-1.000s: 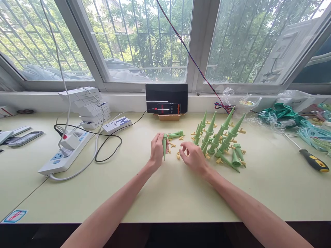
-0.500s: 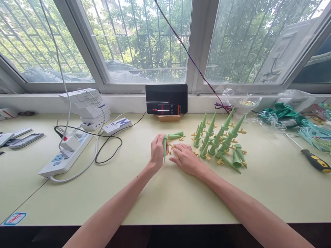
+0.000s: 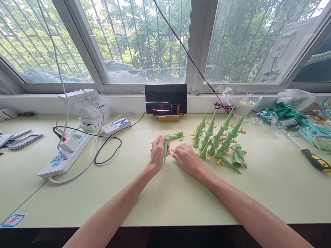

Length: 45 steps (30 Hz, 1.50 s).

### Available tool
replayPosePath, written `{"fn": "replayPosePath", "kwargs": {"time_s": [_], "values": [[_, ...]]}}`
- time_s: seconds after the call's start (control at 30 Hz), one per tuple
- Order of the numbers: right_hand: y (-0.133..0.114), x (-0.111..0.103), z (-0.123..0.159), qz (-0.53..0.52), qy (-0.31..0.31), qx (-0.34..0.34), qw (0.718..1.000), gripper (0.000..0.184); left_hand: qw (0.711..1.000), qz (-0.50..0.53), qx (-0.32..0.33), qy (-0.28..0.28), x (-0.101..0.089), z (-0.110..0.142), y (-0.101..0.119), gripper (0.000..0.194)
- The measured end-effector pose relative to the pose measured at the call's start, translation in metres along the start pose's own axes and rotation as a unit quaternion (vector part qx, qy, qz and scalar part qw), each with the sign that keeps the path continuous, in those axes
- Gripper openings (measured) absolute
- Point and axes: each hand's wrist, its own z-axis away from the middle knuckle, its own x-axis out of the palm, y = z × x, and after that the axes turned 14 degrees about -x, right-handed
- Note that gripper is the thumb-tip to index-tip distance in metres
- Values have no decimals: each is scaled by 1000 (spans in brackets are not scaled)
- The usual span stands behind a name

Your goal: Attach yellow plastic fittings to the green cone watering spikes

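My left hand (image 3: 157, 153) is wrapped round a green plastic watering spike (image 3: 166, 151), its narrow tip pointing down towards me. To the right, my right hand (image 3: 188, 157) rests low at the table, fingers curled together. Small yellow valves (image 3: 173, 151) lie at its fingertips; whether one is pinched there is hidden by the fingers. Behind the hands another green spike (image 3: 176, 135) lies on its side, with a yellow valve (image 3: 181, 139) close by. Right of my right hand stand stacks of green spikes (image 3: 223, 134) with yellow valves sticking out, and a few loose ones lie in front.
A black tablet (image 3: 166, 91) and a phone (image 3: 168, 110) stand by the window on the pale table (image 3: 181, 203). At left are a power strip (image 3: 62, 162), cables and white boxes (image 3: 86, 106). A screwdriver (image 3: 316, 161) and plastic bags (image 3: 281, 115) lie at right.
My right hand's fingers have drawn together and back slightly from the yellow valves, where they were spread before. My left hand has turned slightly, still holding the green spike.
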Motion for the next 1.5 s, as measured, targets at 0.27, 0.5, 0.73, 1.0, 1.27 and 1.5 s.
{"fn": "replayPosePath", "kwargs": {"time_s": [0.27,0.5,0.73,1.0,1.27,1.5], "values": [[1,3,-3,-22,15,16,1000,10,1000,-5,-2,-2,2,1,1,24],[6,9,-3,-52,36,30,998,12,1000,-13,-10,-2,2,3,1,23],[7,10,-2,-67,52,23,996,16,1000,-2,-16,-9,2,3,1,24],[8,11,-2,-60,57,12,996,18,1000,-6,-18,-12,2,2,-1,23],[13,18,-1,-19,47,-4,999,19,1000,-13,-17,-18,1,1,-3,24],[13,18,0,-11,53,-6,998,21,999,-14,-25,-21,0,0,-4,24]]}}
